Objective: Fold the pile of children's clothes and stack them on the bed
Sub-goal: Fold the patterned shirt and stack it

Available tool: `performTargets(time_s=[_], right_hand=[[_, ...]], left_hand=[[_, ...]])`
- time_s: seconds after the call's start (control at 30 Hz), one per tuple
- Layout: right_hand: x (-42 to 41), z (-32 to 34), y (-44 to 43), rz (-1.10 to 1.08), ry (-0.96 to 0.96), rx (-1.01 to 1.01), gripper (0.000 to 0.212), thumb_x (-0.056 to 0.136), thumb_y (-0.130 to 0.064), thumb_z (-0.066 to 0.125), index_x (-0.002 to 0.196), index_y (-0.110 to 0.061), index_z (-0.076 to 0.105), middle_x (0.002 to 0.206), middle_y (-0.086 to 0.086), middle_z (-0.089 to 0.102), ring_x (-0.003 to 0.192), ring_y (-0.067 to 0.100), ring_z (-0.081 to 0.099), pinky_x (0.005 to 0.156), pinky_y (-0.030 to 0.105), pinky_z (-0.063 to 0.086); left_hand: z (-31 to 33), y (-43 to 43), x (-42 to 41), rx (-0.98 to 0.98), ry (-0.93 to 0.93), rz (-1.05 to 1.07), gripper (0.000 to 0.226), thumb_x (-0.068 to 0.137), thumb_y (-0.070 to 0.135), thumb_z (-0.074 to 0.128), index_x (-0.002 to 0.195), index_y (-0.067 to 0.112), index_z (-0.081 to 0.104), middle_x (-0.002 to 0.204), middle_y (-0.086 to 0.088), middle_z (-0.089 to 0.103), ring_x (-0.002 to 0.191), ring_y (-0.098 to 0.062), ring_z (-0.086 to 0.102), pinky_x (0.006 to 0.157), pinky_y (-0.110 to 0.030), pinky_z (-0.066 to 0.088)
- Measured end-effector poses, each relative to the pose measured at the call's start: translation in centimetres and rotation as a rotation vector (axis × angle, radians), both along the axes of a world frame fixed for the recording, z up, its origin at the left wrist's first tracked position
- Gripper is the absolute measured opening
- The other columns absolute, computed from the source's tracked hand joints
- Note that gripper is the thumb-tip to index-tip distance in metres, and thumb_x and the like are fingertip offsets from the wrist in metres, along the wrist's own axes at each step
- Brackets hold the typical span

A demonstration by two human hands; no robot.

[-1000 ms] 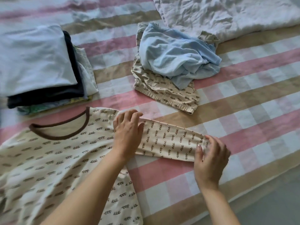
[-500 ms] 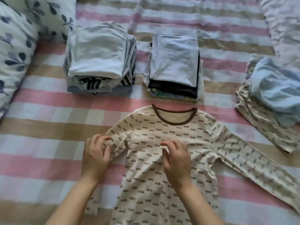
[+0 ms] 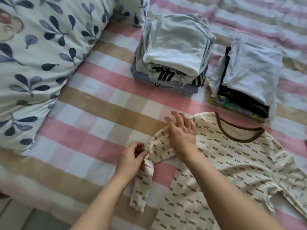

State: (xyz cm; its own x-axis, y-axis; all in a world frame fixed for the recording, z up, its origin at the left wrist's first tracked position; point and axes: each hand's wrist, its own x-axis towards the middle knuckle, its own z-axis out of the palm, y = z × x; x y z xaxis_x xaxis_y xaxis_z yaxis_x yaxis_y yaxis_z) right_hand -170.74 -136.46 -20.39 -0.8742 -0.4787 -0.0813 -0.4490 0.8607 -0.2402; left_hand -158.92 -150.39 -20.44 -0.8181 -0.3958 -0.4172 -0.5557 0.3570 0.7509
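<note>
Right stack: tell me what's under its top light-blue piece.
Under the light-blue piece of the right stack lies a black garment, with a pale one showing at its left, and a green-yellow print at the bottom. How many more layers it covers can't be seen.

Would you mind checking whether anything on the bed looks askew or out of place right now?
Nothing is spilled or damaged. The patterned shirt lies flat but its sleeve is bent and bunched where the left hand pinches it. The right-hand stack sits crooked, with layers poking out.
</note>
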Motion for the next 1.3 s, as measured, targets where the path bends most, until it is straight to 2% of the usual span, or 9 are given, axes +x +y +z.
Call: performTargets(time_s=[0.13, 0.33, 0.43, 0.57, 0.83, 0.93, 1.03, 1.2, 1.3], right_hand=[[-2.3, -0.4, -0.1, 0.085, -0.031, 0.159, 0.024, 0.091, -0.029, 0.047, 0.113, -0.024, 0.056, 0.118, 0.0, 0.052, 0.123, 0.022, 0.033, 0.109, 0.05, -0.013], [-3.9, 0.2, 0.7, 0.112, -0.115, 0.229, 0.026, 0.087, -0.043, 0.054, 0.098, -0.021, 0.06, 0.11, 0.0, 0.054, 0.117, 0.023, 0.037, 0.109, 0.055, -0.006], [-4.2, 0.7, 0.9, 0.038, -0.093, 0.076, 0.023, 0.088, -0.041, 0.055, 0.093, -0.019, 0.059, 0.102, -0.002, 0.063, 0.111, 0.021, 0.046, 0.111, 0.051, 0.002], [-4.6, 0.7, 0.6, -0.068, -0.025, -0.078, 0.021, 0.088, -0.037, 0.057, 0.093, -0.017, 0.059, 0.093, -0.001, 0.07, 0.1, 0.024, 0.054, 0.109, 0.047, 0.012], [-6.2, 0.0, 1.8, -0.098, -0.051, 0.173, 0.039, 0.082, -0.057, 0.049, 0.107, -0.029, 0.061, 0.117, -0.001, 0.059, 0.117, 0.023, 0.044, 0.11, 0.056, 0.012], [-7.1, 0.4, 3.5, -0.07, -0.068, 0.148, 0.048, 0.088, -0.059, 0.032, 0.108, -0.027, 0.062, 0.116, 0.001, 0.056, 0.121, 0.024, 0.038, 0.11, 0.056, 0.006], [-7.9, 0.5, 4.3, -0.059, -0.128, 0.126, 0.041, 0.093, -0.05, 0.032, 0.112, -0.026, 0.061, 0.117, 0.001, 0.055, 0.123, 0.023, 0.035, 0.111, 0.055, 0.006], [-8.9, 0.4, 4.4, -0.001, -0.211, 0.188, 0.032, 0.091, -0.049, 0.044, 0.105, -0.025, 0.061, 0.113, -0.001, 0.054, 0.119, 0.024, 0.036, 0.111, 0.053, 0.01], [-9.5, 0.4, 4.6, -0.047, -0.186, 0.025, 0.021, 0.088, -0.049, 0.05, 0.084, -0.028, 0.052, 0.091, -0.004, 0.059, 0.102, 0.021, 0.048, 0.098, 0.04, 0.02]], left_hand=[[0.0, 0.8, -0.9, -0.108, -0.137, -0.148, 0.025, 0.075, 0.024, 0.073, 0.093, 0.02, 0.056, 0.088, 0.006, 0.051, 0.083, -0.012, 0.051, 0.067, -0.024, 0.039], [0.4, 1.1, -0.5, -0.138, 0.014, -0.132, 0.028, 0.087, 0.018, 0.059, 0.069, 0.018, 0.037, 0.073, 0.005, 0.042, 0.066, -0.012, 0.04, 0.056, -0.016, 0.029], [1.2, -0.6, -0.9, 0.051, 0.111, 0.083, 0.026, 0.088, 0.011, 0.058, 0.07, 0.017, 0.04, 0.063, 0.003, 0.044, 0.057, -0.01, 0.04, 0.051, -0.014, 0.033], [1.7, -3.6, -3.0, -0.069, 0.198, 0.073, 0.026, 0.083, 0.011, 0.064, 0.074, 0.021, 0.042, 0.067, 0.006, 0.048, 0.061, -0.01, 0.044, 0.052, -0.017, 0.032], [0.5, -7.7, -4.1, -0.25, -0.121, -0.124, 0.027, 0.082, 0.043, 0.064, 0.088, 0.017, 0.058, 0.084, 0.002, 0.059, 0.085, -0.02, 0.055, 0.068, -0.03, 0.037], [0.3, -8.6, -3.3, -0.093, -0.065, -0.04, 0.035, 0.093, 0.046, 0.042, 0.08, 0.02, 0.061, 0.079, 0.004, 0.06, 0.079, -0.015, 0.054, 0.067, -0.029, 0.036], [0.2, -9.4, -2.8, -0.013, -0.05, -0.04, 0.028, 0.093, 0.029, 0.051, 0.069, 0.018, 0.058, 0.067, 0.002, 0.059, 0.066, -0.013, 0.051, 0.06, -0.025, 0.038], [0.6, -10.4, -2.2, -0.065, 0.056, -0.041, 0.023, 0.089, 0.017, 0.058, 0.066, 0.02, 0.055, 0.057, 0.009, 0.055, 0.055, -0.001, 0.047, 0.051, -0.012, 0.034], [1.7, -11.6, -2.4, -0.192, 0.145, -0.034, 0.023, 0.087, 0.025, 0.061, 0.066, 0.025, 0.054, 0.058, 0.009, 0.058, 0.057, -0.002, 0.05, 0.056, -0.02, 0.038]])
